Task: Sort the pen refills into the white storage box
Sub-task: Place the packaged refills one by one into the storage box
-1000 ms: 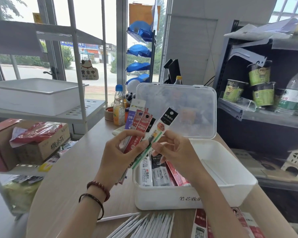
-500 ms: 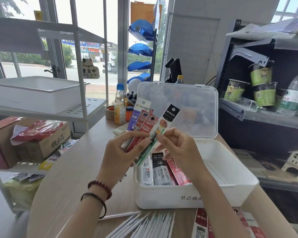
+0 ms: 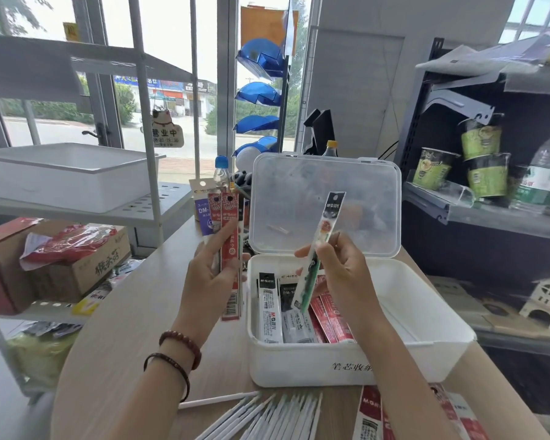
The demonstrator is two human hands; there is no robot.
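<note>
The white storage box (image 3: 426, 325) stands open on the wooden table, its clear lid (image 3: 324, 201) upright behind it. Several packaged pen refills (image 3: 302, 312) lie in its left part. My left hand (image 3: 210, 281) grips a bunch of refill packs (image 3: 227, 236), red ones in front, to the left of the box. My right hand (image 3: 340, 268) pinches a single green-and-black refill pack (image 3: 319, 246) and holds it tilted over the box, above the packs lying inside.
Several white sticks (image 3: 267, 417) lie fanned at the table's near edge, with red refill packs (image 3: 375, 414) beside them. A white tray (image 3: 67, 176) sits on the left shelf over a cardboard box (image 3: 64, 268). Bottles (image 3: 221, 173) stand behind; a dark shelf (image 3: 489, 214) holds cups at right.
My right hand has pulled the green-and-black pack away from the bunch and moved it right, over the box. My left hand keeps the rest and has turned them upright.
</note>
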